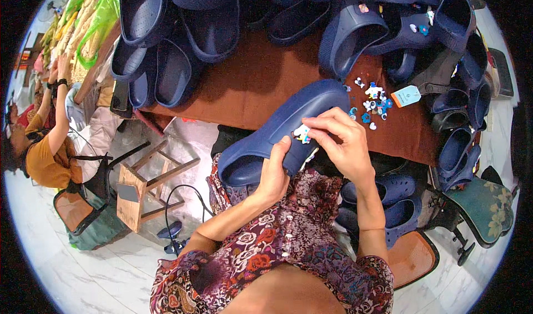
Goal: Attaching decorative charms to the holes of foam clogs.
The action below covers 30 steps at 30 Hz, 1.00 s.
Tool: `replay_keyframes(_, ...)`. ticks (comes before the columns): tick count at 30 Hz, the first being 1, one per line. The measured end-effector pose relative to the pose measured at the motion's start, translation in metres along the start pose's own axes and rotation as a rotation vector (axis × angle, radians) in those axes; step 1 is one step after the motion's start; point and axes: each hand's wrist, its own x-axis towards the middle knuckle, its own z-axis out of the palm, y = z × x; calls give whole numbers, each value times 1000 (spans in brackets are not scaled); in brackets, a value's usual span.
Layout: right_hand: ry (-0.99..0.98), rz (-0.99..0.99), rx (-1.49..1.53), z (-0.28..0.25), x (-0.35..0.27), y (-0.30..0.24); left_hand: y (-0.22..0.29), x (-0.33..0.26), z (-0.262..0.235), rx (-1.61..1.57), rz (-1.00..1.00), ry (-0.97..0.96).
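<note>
A navy-blue clog (288, 117) lies tilted above my lap, its toe pointing up and to the right. My left hand (273, 175) grips its side near the heel opening, thumb on top. With thumb and forefinger, my right hand (345, 143) pinches a small white character shoe charm (301, 133) against the clog's upper. Another pale charm (311, 157) shows at the clog's lower edge, partly hidden. Beyond my right hand, a small pile of white, blue and dark charms (376, 104) is scattered on the brown cloth (261, 72).
Many navy clogs (211, 31) crowd the table's far side, some with charms (425, 30). A blue-and-orange tag (406, 96) lies right of the pile. More clogs (402, 217) sit below at right, near a chair (483, 211). A wooden stool (133, 192) and another person (50, 158) are at left.
</note>
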Motion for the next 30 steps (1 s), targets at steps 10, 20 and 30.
replay_keyframes(10, -111, -39, -173, -14, 10, -8, 8, -4, 9, 85, 16, -24)
replay_keyframes(20, -208, -148, -284, -15, 16, -16, 5, -2, 4, 145, 12, 8)
replay_keyframes(30, -103, -88, -4, -5, 21, 6, 21, 8, 1, 82, -37, 50)
